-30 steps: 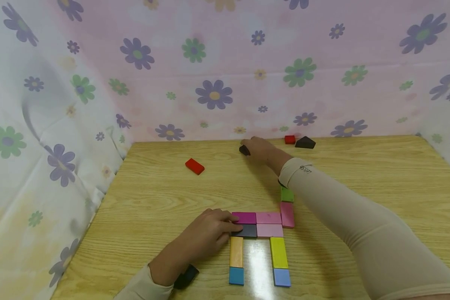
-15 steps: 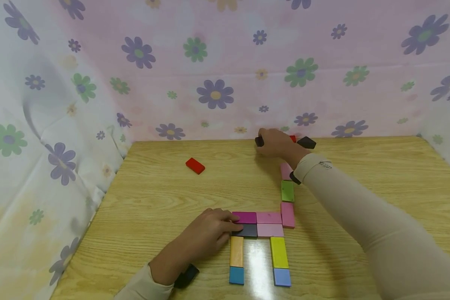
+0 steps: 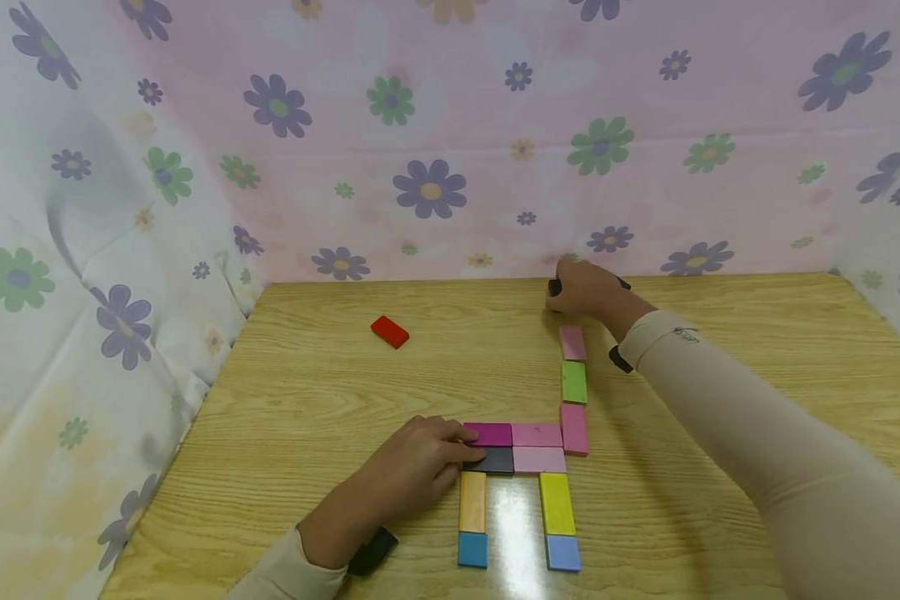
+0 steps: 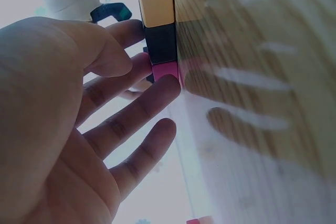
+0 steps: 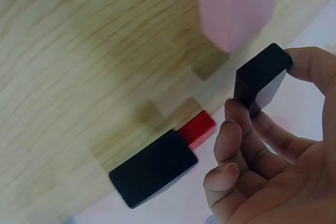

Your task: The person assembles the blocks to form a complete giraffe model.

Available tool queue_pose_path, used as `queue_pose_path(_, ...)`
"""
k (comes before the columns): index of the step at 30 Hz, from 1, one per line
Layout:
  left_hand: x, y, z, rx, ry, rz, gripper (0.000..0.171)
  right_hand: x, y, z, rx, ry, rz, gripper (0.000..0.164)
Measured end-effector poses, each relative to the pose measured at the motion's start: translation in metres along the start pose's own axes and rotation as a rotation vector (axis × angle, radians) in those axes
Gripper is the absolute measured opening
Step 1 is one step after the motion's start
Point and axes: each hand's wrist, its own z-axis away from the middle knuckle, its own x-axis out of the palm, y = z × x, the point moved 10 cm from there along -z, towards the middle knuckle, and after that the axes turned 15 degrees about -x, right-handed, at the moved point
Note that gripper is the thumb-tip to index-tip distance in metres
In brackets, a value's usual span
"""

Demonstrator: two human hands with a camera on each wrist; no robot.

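My right hand pinches a small black block between thumb and fingers, over the far edge of the table. Beyond it in the right wrist view lie another black block and a red block, mostly hidden behind the hand in the head view. Fingertips of my left hand rest on a magenta block and a dark grey block. Two light pink blocks adjoin these. From their right end a column runs away from me: a pink block, a green block and another pink block.
Below the row lie two legs: an orange block with a teal one, and a yellow block with a light blue one. A lone red block lies at the back left. Flowered cloth hangs behind the table.
My right hand has moved right along the back of the table with the black block, uncovering the top pink block of the column. The left hand has stayed in place.
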Motion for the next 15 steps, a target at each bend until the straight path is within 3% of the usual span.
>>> queue_pose_path(9,0.000,0.000,0.000,0.002,-0.001,0.000,0.033,0.010,0.013,0.010,0.045,-0.078,0.031,0.032)
queue_pose_path(15,0.000,-0.001,0.000,0.005,0.007,-0.008,0.033,0.013,0.014,0.009,0.030,-0.080,0.022,0.031)
